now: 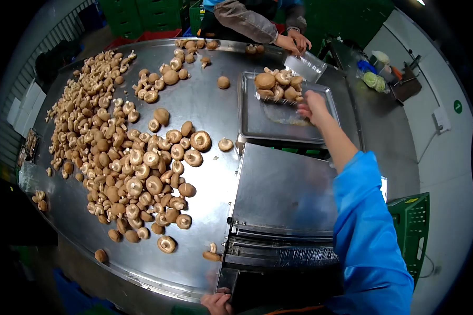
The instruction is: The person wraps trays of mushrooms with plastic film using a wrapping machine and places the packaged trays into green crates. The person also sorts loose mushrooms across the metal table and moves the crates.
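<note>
My right hand [313, 107] reaches over the metal tray [249, 123], beside a clear punnet heaped with brown mushrooms [278, 84]. Its fingers are bent at the punnet's right edge; whether they grip it is too blurred to tell. At the bottom, my left hand [217, 303] rests at the table's near edge with its fingers curled. A mushroom [224, 290] shows just above those fingers, but I cannot make out whether they hold it. Between the hands lies a metal machine [284, 189] with rollers at its near side.
A large pile of mushrooms [126, 168] covers the left of the steel table [210, 184]. Across it, a co-worker's hands [295, 43] hold a clear container [306, 67]. A green crate [411, 226] stands at the right, green crates [160, 16] at the back.
</note>
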`<state>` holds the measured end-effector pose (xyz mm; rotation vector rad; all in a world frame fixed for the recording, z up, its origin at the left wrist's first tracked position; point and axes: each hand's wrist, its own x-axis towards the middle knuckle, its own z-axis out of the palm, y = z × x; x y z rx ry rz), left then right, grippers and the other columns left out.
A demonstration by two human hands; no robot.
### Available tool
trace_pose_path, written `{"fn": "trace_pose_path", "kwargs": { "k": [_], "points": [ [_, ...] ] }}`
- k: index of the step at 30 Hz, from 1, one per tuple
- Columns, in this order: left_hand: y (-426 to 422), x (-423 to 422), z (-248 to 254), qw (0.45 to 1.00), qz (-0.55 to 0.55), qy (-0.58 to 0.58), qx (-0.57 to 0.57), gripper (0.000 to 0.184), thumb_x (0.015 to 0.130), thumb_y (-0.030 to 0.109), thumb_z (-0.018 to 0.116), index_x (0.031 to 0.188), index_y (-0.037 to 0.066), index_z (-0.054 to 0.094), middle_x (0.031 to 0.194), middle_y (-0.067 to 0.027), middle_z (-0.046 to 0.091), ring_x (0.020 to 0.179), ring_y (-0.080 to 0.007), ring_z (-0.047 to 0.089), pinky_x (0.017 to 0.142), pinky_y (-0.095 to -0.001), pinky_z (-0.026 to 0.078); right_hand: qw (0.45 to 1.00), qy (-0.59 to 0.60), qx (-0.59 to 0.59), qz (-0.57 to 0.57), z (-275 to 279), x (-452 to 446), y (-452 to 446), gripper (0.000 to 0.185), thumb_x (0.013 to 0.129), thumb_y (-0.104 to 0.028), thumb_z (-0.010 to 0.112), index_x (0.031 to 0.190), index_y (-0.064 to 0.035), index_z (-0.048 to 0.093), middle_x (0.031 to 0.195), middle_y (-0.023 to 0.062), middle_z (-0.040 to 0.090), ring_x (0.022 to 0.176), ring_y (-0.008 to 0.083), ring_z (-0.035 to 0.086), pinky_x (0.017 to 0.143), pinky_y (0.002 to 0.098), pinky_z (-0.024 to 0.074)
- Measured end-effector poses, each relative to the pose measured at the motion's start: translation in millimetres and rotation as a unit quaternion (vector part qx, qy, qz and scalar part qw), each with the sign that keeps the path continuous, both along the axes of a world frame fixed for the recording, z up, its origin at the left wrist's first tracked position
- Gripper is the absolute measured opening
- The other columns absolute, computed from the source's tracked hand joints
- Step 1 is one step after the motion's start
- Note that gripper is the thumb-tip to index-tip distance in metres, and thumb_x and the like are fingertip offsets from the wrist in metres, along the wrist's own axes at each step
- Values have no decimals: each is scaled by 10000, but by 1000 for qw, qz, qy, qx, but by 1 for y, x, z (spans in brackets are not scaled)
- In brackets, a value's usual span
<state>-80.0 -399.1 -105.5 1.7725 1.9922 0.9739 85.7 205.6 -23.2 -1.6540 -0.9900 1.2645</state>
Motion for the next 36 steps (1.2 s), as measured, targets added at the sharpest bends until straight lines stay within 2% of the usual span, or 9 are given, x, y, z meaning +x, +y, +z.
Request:
{"fn": "trace_pose_path", "kwargs": {
  "k": [9,14,18,24,26,29,30,32,36],
  "points": [
    [4,18,4,996,80,1,39,279,705,27,497,969,71,575,981,-124,552,912,-282,502,808,-403,372,975,207,20,-78,-10,13,-10,317,873,-31,313,1172,72,304,1006,267,506,705,339,621,573,398,565],
    [18,18,16,992,58,54,100,266,664,-23,457,903,43,551,933,-124,482,805,-280,448,750,-377,355,972,229,39,-28,49,63,-102,256,873,-16,297,1116,54,334,1014,269,495,735,336,619,626,390,563],
    [19,25,37,991,69,-50,106,270,666,-88,475,905,31,512,912,-133,505,845,-292,451,780,-375,346,962,271,-10,23,78,119,-208,254,836,53,292,1086,79,325,1050,271,473,851,357,596,705,403,557],
    [46,43,93,988,81,-51,123,199,739,-50,506,929,9,510,909,-125,524,880,-275,477,807,-344,363,964,259,-57,-31,64,176,-334,374,836,74,293,1203,108,223,1117,327,401,903,420,578,731,411,555],
    [70,50,108,990,31,-114,71,205,759,6,532,963,28,537,920,-103,532,897,-264,482,833,-341,354,975,220,-36,6,67,184,-359,424,857,-13,393,1241,69,233,1132,281,421,854,342,604,671,354,563],
    [109,55,128,997,-42,28,66,241,766,116,582,1003,72,575,899,-84,540,912,-244,468,835,-355,319,996,-29,68,47,70,211,-381,436,848,-119,493,1228,23,332,1119,202,454,778,242,607,604,306,537],
    [119,56,134,992,-41,98,67,251,766,153,597,1007,84,584,879,-84,539,904,-242,460,831,-364,307,948,-237,211,36,57,231,-390,329,822,-204,559,1093,-21,522,1005,150,517,721,224,565,604,355,481],
    [142,56,139,961,0,255,110,287,760,211,624,1011,76,590,855,-87,533,871,-245,449,798,-382,299,823,-524,213,47,49,261,-414,268,800,-296,578,885,-49,640,870,143,546,761,272,529,671,433,411],
    [181,67,119,943,-17,331,33,382,714,437,643,614,69,664,695,-107,580,797,-265,473,750,-402,301,759,-627,152,84,39,235,-430,405,739,-472,592,736,-75,673,792,134,561,803,317,487,720,425,353]
  ]
}}
